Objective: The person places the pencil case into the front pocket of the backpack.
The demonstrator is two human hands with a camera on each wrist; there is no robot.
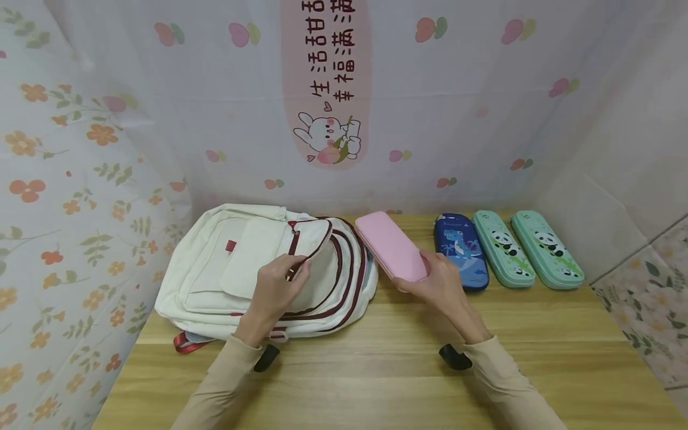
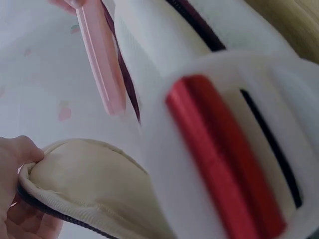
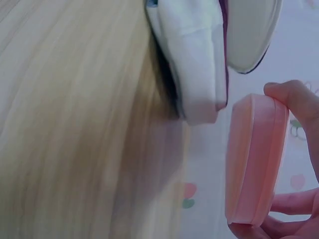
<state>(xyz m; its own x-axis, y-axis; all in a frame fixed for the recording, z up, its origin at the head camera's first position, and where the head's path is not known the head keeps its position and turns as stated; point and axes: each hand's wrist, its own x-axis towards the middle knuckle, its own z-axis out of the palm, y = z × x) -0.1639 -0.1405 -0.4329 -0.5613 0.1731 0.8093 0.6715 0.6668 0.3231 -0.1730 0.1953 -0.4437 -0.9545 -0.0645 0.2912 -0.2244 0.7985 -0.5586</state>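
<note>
Head view: wooden table (image 1: pixel 387 364) before a patterned curtain; left hand (image 1: pixel 274 286) pinches the white backpack's (image 1: pixel 215 269) opened flap, right hand (image 1: pixel 441 283) grips the pink pencil case (image 1: pixel 389 245) beside it. Left wrist: fingers (image 2: pixel 15 159) clamp the flap's edge. Right wrist: fingers (image 3: pixel 294 99) clasp the case near the backpack

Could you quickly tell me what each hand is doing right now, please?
Left hand: pinching the backpack flap.
Right hand: holding the pink pencil case.
</note>
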